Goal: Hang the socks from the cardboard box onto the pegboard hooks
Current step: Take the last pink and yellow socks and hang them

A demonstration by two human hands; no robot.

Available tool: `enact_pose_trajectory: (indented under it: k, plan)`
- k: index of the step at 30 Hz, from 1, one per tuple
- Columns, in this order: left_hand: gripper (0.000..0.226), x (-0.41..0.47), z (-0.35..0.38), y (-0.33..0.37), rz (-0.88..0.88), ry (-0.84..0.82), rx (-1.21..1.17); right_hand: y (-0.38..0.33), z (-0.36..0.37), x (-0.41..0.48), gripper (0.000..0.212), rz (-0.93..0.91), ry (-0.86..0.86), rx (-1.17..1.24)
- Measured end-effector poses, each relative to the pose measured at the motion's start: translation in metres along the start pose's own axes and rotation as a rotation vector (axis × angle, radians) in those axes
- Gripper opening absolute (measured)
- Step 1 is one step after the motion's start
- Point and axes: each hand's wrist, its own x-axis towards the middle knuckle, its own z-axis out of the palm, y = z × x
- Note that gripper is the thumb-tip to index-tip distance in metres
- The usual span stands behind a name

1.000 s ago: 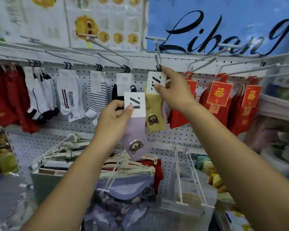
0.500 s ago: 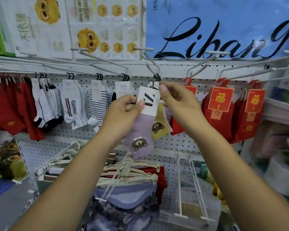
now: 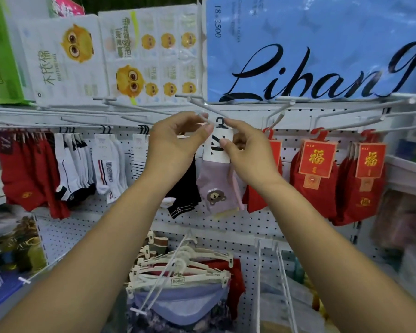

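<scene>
A purple sock with a bear face (image 3: 216, 188) hangs by its white card label (image 3: 217, 146) and a small black hanger (image 3: 220, 122) at a white wire hook (image 3: 197, 105) of the pegboard (image 3: 202, 223). My right hand (image 3: 249, 152) pinches the card's right edge between thumb and forefinger. My left hand (image 3: 178, 145) is curled just left of the card, thumb and forefinger pinched around the wire hook's front end. A yellowish sock is mostly hidden behind the purple one. The cardboard box is out of view.
White and striped socks (image 3: 106, 169), red socks (image 3: 27, 169) and a black sock (image 3: 185, 195) hang to the left. Red socks with gold-lettered cards (image 3: 317, 169) hang to the right. Below are clip hangers with underwear (image 3: 180, 277) and bare wire hooks (image 3: 281, 272).
The purple sock has gone up and right, over the yellowish sock at the hook. My right hand now pinches its card, and my left hand has moved from the card to the hook's end.
</scene>
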Motion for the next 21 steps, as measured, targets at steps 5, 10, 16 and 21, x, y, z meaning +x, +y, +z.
enact_pose_trajectory:
  k: [5,10,16,21]
  plan:
    - [0.009,0.002,0.005,-0.005,0.062,0.0,0.057,0.007,0.002,-0.003,0.045,-0.051,-0.051,-0.046]
    - [0.003,0.0,0.006,-0.005,0.069,0.003,0.042,0.012,-0.004,-0.007,0.048,-0.064,-0.056,-0.044]
    - [0.004,-0.006,0.007,-0.004,0.064,0.023,0.045,0.018,-0.006,-0.018,0.062,-0.012,-0.122,-0.019]
    - [0.016,-0.023,-0.002,-0.012,-0.028,0.07,0.113,0.022,-0.01,-0.037,0.07,-0.001,-0.091,-0.08]
